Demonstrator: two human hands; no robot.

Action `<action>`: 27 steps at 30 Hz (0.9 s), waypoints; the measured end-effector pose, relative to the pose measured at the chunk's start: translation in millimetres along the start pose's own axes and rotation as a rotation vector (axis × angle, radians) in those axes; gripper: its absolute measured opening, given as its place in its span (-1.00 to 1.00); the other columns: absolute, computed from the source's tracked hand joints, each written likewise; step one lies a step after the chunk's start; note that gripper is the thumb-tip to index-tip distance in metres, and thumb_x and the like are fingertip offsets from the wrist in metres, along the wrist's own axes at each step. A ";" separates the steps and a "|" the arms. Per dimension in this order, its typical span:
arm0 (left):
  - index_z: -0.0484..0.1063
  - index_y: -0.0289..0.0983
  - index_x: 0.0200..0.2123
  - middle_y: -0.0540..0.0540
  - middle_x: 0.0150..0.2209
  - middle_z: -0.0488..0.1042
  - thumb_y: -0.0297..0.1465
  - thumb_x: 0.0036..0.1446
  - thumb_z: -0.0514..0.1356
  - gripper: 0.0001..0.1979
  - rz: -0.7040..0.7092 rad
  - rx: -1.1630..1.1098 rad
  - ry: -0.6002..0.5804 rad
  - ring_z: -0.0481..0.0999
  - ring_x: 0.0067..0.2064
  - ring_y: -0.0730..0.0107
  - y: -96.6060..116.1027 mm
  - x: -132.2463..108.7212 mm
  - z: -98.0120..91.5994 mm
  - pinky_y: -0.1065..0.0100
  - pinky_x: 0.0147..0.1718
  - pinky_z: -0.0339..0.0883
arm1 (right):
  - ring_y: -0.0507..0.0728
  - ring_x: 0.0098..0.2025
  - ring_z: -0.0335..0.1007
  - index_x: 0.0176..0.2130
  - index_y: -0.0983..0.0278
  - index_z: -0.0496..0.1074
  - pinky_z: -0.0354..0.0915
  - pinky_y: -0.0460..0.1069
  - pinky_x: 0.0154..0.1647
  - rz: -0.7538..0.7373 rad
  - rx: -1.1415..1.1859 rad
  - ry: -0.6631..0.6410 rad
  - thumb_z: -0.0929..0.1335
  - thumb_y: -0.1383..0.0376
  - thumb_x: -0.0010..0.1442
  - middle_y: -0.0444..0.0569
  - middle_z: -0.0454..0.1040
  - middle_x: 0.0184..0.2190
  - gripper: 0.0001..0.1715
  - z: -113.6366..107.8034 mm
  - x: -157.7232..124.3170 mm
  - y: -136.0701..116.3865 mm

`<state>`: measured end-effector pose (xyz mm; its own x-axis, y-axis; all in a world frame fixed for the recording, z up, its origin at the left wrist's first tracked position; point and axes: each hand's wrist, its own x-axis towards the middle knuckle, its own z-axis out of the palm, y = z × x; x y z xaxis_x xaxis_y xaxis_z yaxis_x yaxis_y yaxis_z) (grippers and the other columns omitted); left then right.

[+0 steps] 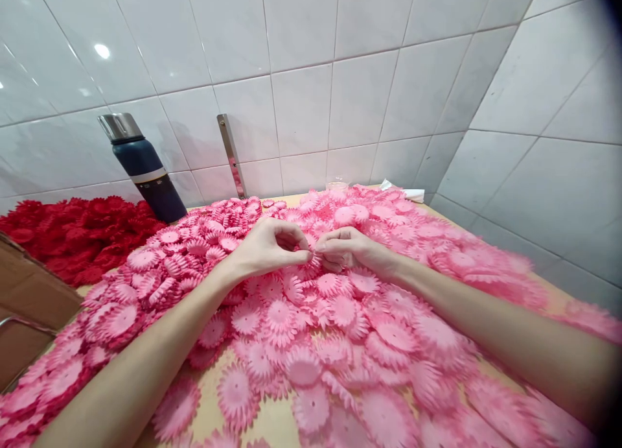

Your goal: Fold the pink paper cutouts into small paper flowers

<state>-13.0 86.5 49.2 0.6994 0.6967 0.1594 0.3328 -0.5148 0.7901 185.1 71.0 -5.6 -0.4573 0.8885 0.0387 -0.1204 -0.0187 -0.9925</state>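
Observation:
Over the middle of a wide heap of pink fringed flower discs [280,315], my two hands meet almost fingertip to fingertip. Thumb and index finger of my left hand [275,246] are pinched together, leaving a rounded gap behind them. My right hand [357,250] also pinches, its other fingers curled under. Some pink fringe shows right at the fingertips, but whether it is held or lies behind cannot be made out. Many discs have a small hole at the centre. Darker-edged pink discs [197,247] lie in overlapping stacks left of my left hand.
A dark blue flask [150,172] with a steel cap stands by the tiled wall [301,124]. Red flower pieces [82,234] are heaped at left, behind a cardboard box [32,299]. A metal strip [230,153] leans on the wall. A white item [413,195] lies at the back right.

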 end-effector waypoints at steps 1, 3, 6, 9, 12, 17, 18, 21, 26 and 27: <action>0.50 -0.38 -0.46 -0.02 -0.52 0.46 -0.49 -0.08 0.22 -0.93 0.002 0.004 0.003 0.39 -0.48 0.53 -0.3 0.0 -0.1 0.47 -0.49 0.27 | -0.06 -0.65 0.08 -0.60 0.32 0.39 0.04 -0.07 -0.59 -0.003 -0.020 0.006 0.46 0.14 0.00 -0.24 0.20 -0.72 -0.65 0.3 -0.3 0.4; 0.49 -0.37 -0.48 0.00 -0.54 0.44 -0.51 -0.09 0.21 -0.94 0.010 0.010 0.005 0.38 -0.49 0.54 -0.9 0.1 -0.9 0.48 -0.50 0.25 | -0.06 -0.63 0.12 -0.51 0.34 0.47 0.04 -0.08 -0.59 0.000 -0.065 0.021 0.50 0.14 -0.03 -0.20 0.29 -0.69 -0.69 0.8 -0.7 0.7; 0.47 -0.37 -0.49 0.01 -0.55 0.42 -0.51 -0.07 0.20 -0.95 0.019 0.012 0.005 0.37 -0.50 0.54 -1.8 0.3 -3.2 0.47 -0.50 0.24 | -0.07 -0.62 0.14 -0.42 0.34 0.54 0.03 -0.10 -0.60 0.012 -0.111 0.057 0.53 0.17 -0.09 -0.17 0.37 -0.64 -0.71 1.9 -0.9 0.1; 0.46 -0.36 -0.47 0.00 -0.52 0.43 -0.51 -0.07 0.20 -0.96 0.019 0.013 0.011 0.39 -0.47 0.53 -2.6 0.5 -5.2 0.47 -0.48 0.26 | -0.06 -0.64 0.11 -0.38 0.33 0.59 0.01 -0.09 -0.62 0.012 -0.131 0.086 0.52 0.18 -0.08 -0.18 0.35 -0.68 -0.72 2.3 -0.5 -0.8; 0.44 -0.36 -0.46 0.00 -0.51 0.43 -0.53 -0.07 0.20 -0.97 0.018 0.012 0.005 0.39 -0.46 0.53 -2.4 0.5 -5.3 0.46 -0.46 0.27 | -0.07 -0.66 0.06 -0.41 0.33 0.60 -0.02 -0.08 -0.63 0.013 -0.140 0.101 0.51 0.20 -0.08 -0.21 0.28 -0.75 -0.76 0.9 0.1 -0.9; 0.45 -0.36 -0.46 0.00 -0.51 0.43 -0.52 -0.06 0.23 -0.98 0.019 0.005 -0.021 0.40 -0.47 0.53 -2.0 -0.3 -4.8 0.47 -0.48 0.27 | -0.07 -0.65 0.05 -0.48 0.32 0.60 -0.06 -0.08 -0.64 0.035 -0.147 0.104 0.53 0.20 -0.14 -0.18 0.31 -0.73 -0.78 -1.9 -0.4 -1.5; 0.47 -0.36 -0.44 -0.01 -0.50 0.45 -0.49 -0.04 0.24 -0.96 0.022 0.017 -0.023 0.41 -0.46 0.52 -2.4 -0.5 -5.3 0.47 -0.47 0.28 | -0.07 -0.65 0.04 -0.49 0.32 0.59 -0.06 -0.08 -0.64 0.038 -0.146 0.105 0.54 0.20 -0.15 -0.17 0.33 -0.71 -0.78 -2.1 -0.5 -1.7; 0.53 -0.34 -0.40 -0.07 -0.42 0.53 -0.39 0.01 0.27 -0.89 0.051 0.067 -0.041 0.48 -0.40 0.45 -5.1 -0.6 -7.4 0.43 -0.40 0.33 | -0.07 -0.65 0.03 -0.52 0.32 0.58 -0.07 -0.08 -0.64 0.035 -0.141 0.104 0.53 0.21 -0.14 -0.18 0.31 -0.72 -0.79 -1.9 -0.5 -2.2; 0.58 -0.30 -0.39 -0.11 -0.39 0.57 -0.32 0.07 0.25 -0.83 0.087 0.164 -0.099 0.49 -0.34 0.39 -7.2 0.1 -6.9 0.42 -0.37 0.32 | -0.07 -0.64 0.05 -0.46 0.33 0.57 -0.05 -0.08 -0.63 0.018 -0.140 0.073 0.51 0.18 -0.10 -0.19 0.32 -0.70 -0.76 -1.2 0.3 -1.9; 0.58 -0.31 -0.39 -0.11 -0.41 0.56 -0.32 0.09 0.23 -0.81 0.081 0.181 -0.101 0.49 -0.36 0.39 -6.6 0.1 -6.3 0.42 -0.39 0.31 | -0.07 -0.64 0.05 -0.46 0.33 0.57 -0.05 -0.08 -0.62 0.016 -0.140 0.062 0.51 0.18 -0.09 -0.19 0.31 -0.70 -0.76 -1.2 0.4 -1.9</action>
<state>-19.1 93.1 47.7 0.7851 0.6008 0.1509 0.3745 -0.6544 0.6569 186.2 71.9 -3.8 -0.4021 0.9154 0.0201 0.0126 0.0275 -0.9995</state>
